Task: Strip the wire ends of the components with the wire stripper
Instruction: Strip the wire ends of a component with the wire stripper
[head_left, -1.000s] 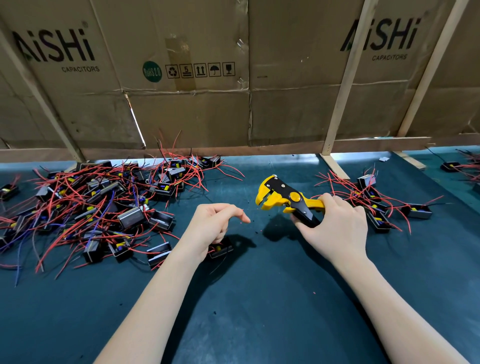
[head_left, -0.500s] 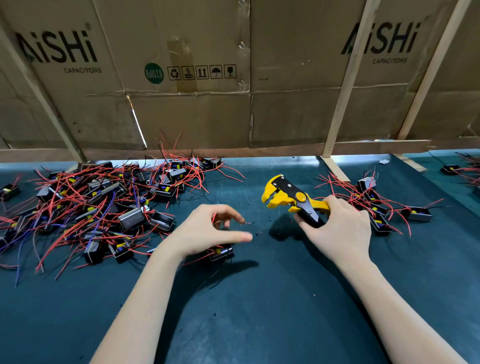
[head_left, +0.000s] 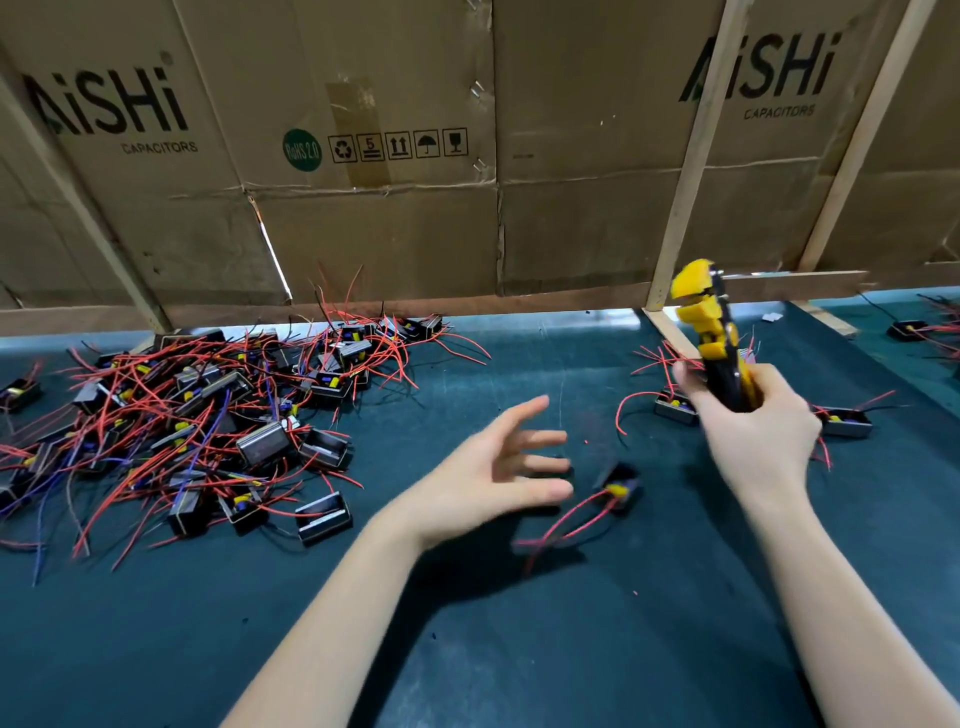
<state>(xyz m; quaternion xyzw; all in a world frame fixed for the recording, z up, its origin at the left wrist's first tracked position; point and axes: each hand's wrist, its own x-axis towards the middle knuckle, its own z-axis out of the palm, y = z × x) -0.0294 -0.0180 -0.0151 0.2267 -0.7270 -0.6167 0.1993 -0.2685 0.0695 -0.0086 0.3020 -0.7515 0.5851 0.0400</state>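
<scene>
backdrop: flat corrugated cardboard sheets (head_left: 374, 228), creased, braced by pale wooden slats (head_left: 685, 156).
surface: dark teal mat (head_left: 467, 649), fine-grained.
pile: boxy black components (head_left: 208, 410), tangled red and purple leads, at left.
left hand (head_left: 488, 478): fingers spread, empty, just beside one blurred component (head_left: 618, 486).
right hand (head_left: 753, 426): curled round the yellow-black wire stripper (head_left: 711, 332), head upright.

Component pile (head_left: 208, 410) left on the mat (head_left: 519, 649), smaller cluster (head_left: 841, 421) right — one component (head_left: 618, 486) between, cardboard wall (head_left: 467, 234) behind
</scene>
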